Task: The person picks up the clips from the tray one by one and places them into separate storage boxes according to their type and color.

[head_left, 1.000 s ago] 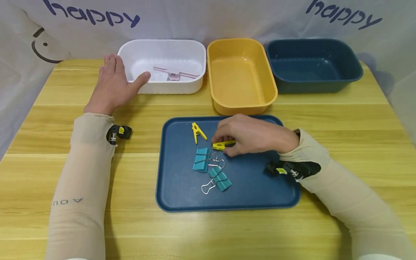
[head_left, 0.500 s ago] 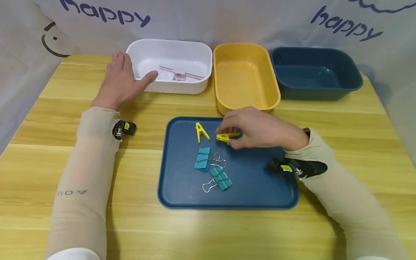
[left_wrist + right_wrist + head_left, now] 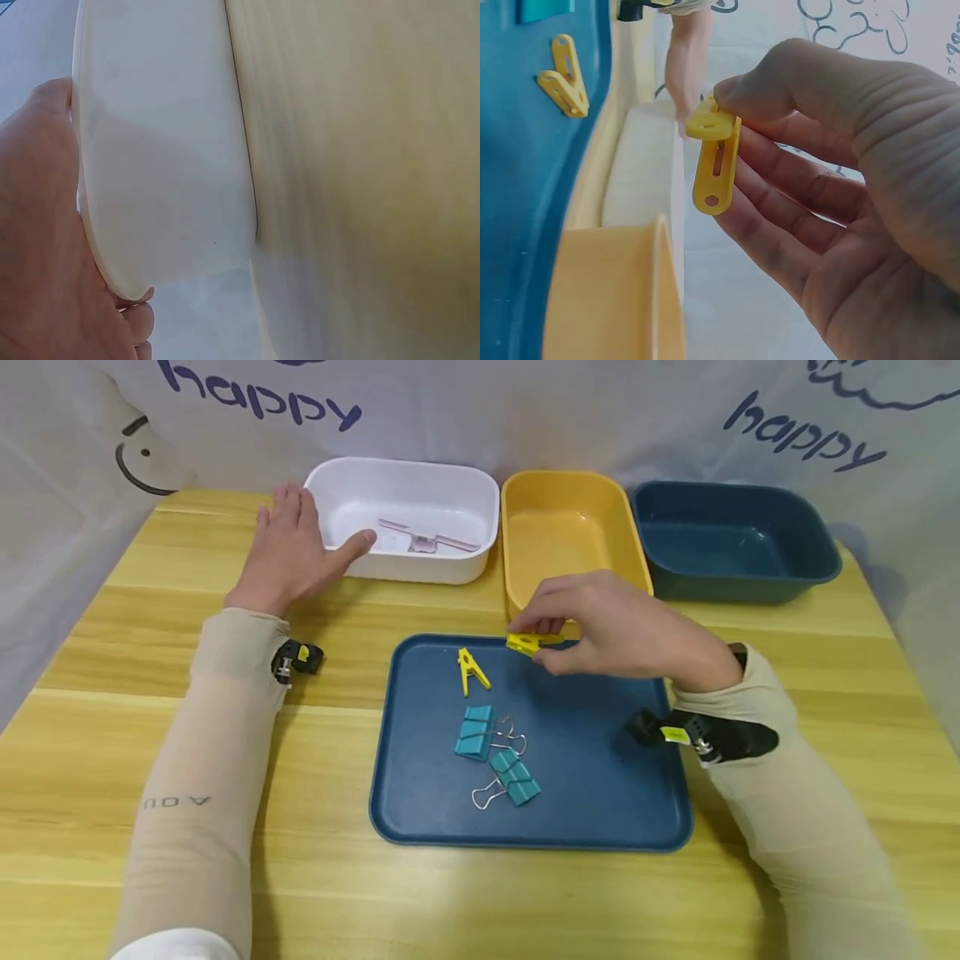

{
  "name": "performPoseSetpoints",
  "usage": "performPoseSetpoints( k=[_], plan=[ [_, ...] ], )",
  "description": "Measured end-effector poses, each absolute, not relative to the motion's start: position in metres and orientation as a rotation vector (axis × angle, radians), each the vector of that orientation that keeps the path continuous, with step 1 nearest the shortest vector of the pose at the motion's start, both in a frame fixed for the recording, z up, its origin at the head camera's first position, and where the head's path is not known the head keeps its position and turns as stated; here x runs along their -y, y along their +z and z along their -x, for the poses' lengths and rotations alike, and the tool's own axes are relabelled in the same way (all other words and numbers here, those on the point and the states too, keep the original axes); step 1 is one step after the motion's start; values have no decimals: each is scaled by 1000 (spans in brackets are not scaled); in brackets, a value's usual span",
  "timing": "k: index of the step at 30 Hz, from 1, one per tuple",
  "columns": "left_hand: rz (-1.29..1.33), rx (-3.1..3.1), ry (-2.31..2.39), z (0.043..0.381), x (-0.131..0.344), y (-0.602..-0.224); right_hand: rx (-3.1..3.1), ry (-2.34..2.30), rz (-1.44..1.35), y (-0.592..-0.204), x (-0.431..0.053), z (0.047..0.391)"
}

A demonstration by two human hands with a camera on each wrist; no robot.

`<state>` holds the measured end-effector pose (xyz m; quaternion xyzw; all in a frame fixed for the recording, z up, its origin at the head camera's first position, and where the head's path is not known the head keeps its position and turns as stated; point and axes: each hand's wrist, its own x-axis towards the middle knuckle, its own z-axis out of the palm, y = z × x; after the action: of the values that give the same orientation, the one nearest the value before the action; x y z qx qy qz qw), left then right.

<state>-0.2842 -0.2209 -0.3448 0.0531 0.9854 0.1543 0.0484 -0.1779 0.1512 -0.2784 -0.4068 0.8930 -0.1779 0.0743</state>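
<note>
My right hand [image 3: 600, 631] pinches a yellow clothespin [image 3: 716, 169] between thumb and fingers, above the far edge of the blue tray [image 3: 600, 827] and by the near end of the yellow bin [image 3: 566, 539]. A second yellow clothespin [image 3: 472, 672] lies on the tray. Below it are two teal binder clips, one [image 3: 475, 733] with its wire handles pointing right and the other [image 3: 515, 778] slanted. My left hand [image 3: 288, 556] rests spread at the left front corner of the white bin [image 3: 420, 568], thumb over the rim. A pink clip [image 3: 423, 542] lies inside that bin.
The dark blue bin [image 3: 738, 585] stands to the right of the yellow one, so three bins line the back of the wooden table [image 3: 315, 877]. Behind them hangs a white cloth [image 3: 450, 410] with lettering.
My right hand has lifted the yellow clothespin off the tray and carried it away from me toward the yellow bin. The left hand stays on the white bin. The head view has shifted slightly.
</note>
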Motion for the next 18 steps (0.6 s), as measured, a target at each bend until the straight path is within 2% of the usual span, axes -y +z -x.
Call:
performPoseSetpoints(
  k=[18],
  plan=[
    [-155, -3005, 488, 285, 220, -346, -2783, -588, 1118, -280, -157, 196]
  ],
)
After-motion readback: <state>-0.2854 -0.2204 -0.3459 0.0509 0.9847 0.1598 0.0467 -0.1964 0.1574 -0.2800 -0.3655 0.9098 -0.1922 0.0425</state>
